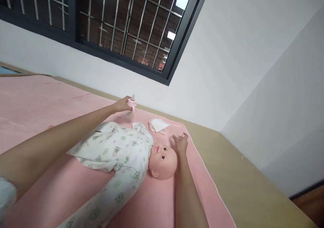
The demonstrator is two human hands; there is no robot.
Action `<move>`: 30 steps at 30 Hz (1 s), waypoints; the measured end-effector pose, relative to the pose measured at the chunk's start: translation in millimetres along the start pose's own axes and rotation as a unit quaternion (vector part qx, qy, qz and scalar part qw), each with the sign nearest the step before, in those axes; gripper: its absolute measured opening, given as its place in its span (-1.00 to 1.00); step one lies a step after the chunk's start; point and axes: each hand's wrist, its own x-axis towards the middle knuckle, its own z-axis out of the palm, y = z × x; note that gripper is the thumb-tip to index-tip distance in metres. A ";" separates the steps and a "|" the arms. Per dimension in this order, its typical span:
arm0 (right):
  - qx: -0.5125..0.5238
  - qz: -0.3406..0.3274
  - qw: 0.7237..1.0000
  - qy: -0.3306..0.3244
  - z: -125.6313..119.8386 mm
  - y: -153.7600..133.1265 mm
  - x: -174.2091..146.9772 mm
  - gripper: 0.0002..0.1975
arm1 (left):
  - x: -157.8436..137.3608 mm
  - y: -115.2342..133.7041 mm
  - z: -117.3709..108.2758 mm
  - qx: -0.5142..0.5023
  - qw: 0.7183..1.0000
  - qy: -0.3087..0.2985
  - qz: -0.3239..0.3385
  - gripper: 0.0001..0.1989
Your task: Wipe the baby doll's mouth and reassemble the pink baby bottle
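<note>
My left hand [123, 104] is closed around a baby bottle [132, 103] with a pink collar and handle. The bottle stands upright near the far edge of the pink mat [154, 201], its clear teat bare. In the fingers of my right hand [181, 143] is a small clear plastic cap [180, 136], partly hidden. Between my arms a baby doll [163, 162] lies on its back, head toward the right, in a white outfit [118, 147] printed with small bears. My right forearm passes just beside the doll's head.
White tissues [158, 125] lie on the mat between my hands, beyond the doll's head. The mat covers a wooden surface [215, 153] that meets a white wall [202, 86]. A barred window [126, 28] with a dark frame is above.
</note>
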 end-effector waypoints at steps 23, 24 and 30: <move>0.297 -0.279 0.852 -0.330 -31.3 -159.1 -103.0 -0.30 | -135.8 114.2 -0.3 -0.163 0.955 -0.202 0.145 -0.19; 0.288 -0.284 0.848 -0.341 -33.5 -159.7 -103.2 -0.35 | -136.3 113.4 -0.9 -0.176 0.952 -0.207 0.142 -0.19; 0.172 -0.331 0.834 -0.406 -45.1 -158.6 -106.7 -0.21 | -139.8 103.6 -7.2 -0.224 0.941 -0.232 0.101 -0.07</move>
